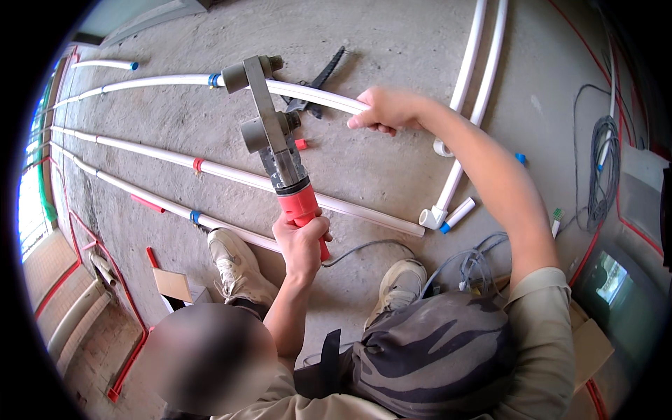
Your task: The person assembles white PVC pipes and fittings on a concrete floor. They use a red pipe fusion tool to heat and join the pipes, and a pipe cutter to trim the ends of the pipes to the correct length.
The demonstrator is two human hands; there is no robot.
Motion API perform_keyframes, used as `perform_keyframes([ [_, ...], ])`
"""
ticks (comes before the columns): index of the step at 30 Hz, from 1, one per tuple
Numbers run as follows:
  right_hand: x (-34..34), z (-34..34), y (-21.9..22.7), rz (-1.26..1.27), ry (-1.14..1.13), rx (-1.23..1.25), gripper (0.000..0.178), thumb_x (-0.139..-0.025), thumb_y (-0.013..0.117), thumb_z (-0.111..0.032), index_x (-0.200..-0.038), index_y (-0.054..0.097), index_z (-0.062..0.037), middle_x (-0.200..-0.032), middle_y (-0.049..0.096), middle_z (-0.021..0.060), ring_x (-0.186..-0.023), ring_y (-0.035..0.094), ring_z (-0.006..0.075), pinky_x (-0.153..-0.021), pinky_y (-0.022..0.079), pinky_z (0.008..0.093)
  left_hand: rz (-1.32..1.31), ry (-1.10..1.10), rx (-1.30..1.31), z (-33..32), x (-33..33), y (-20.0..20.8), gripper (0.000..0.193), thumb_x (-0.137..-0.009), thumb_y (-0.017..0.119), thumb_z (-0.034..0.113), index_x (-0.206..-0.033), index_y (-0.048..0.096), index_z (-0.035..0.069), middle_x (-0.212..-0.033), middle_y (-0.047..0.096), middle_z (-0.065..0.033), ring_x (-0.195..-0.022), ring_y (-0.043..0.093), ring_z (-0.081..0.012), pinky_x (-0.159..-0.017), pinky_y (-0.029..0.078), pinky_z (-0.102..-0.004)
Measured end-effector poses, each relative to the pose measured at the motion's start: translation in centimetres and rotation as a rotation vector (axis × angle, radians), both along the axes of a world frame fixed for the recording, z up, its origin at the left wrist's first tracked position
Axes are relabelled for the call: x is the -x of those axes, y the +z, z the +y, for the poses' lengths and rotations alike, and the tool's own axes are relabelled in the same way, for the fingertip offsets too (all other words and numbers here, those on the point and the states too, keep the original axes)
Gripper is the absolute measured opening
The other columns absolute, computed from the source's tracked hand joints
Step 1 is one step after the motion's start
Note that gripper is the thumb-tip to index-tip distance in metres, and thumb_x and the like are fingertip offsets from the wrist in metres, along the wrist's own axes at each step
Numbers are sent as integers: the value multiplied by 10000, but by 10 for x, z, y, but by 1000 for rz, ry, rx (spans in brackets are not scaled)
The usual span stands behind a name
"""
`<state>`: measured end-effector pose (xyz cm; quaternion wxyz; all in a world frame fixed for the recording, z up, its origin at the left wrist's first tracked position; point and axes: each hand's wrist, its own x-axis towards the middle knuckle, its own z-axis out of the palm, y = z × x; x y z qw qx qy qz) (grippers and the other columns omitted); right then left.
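My left hand (302, 241) is wrapped around the red handle of a pipe welding tool (299, 203), held upright above the floor. Its flat metal plate carries grey round sockets (257, 134) on both sides. Farther right, my right hand (388, 110) grips a white plastic pipe (318, 96) near its end, fingers closed around it. That pipe runs left to the upper sockets; whether it sits inside one or passes behind the tool I cannot tell. Beyond the sockets, a white pipe with a blue clip (213, 80) continues to the far left.
More white pipes (238, 175) lie across the concrete floor. Two others (481, 84) stretch away at right, near an elbow fitting (433, 218) and a short pipe piece (459, 215). Black tools (315, 91) lie behind the welder. Cables (476, 266) and an open cardboard box (176, 285) are near my shoes.
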<state>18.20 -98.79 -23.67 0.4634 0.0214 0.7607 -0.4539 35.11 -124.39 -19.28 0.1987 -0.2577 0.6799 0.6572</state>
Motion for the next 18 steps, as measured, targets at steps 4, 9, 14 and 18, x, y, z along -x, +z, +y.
perform_keyframes([
  [4,-45,24,10,405,131,-368,241,-970,705,-224,-973,640,7,-819,679,155,-767,681,288,-719,541,428,-16,-22,22,14,-4,-2,161,-753,649,13,-900,614,-41,-704,615,-79,-539,601,-169,-519,495,-301],
  [9,-92,78,48,543,225,-682,263,-982,681,-222,-1079,636,18,-916,709,225,-863,714,358,-775,568,465,-22,-69,27,28,-3,-1,160,-757,655,2,-906,617,-42,-723,618,-77,-543,603,-165,-522,500,-298],
  [14,-101,63,39,1058,47,-679,410,-963,704,-318,-1223,577,-27,-1000,701,175,-923,720,306,-780,590,413,-7,-107,-11,56,-10,7,152,-768,654,-1,-909,618,-42,-724,618,-80,-547,603,-169,-534,506,-301],
  [18,-76,45,-12,1119,131,-610,416,-969,685,-397,-1115,622,-12,-816,694,157,-751,717,268,-698,593,380,8,-146,12,83,-10,29,152,-768,645,13,-906,615,-42,-723,616,-88,-543,603,-182,-537,508,-307],
])
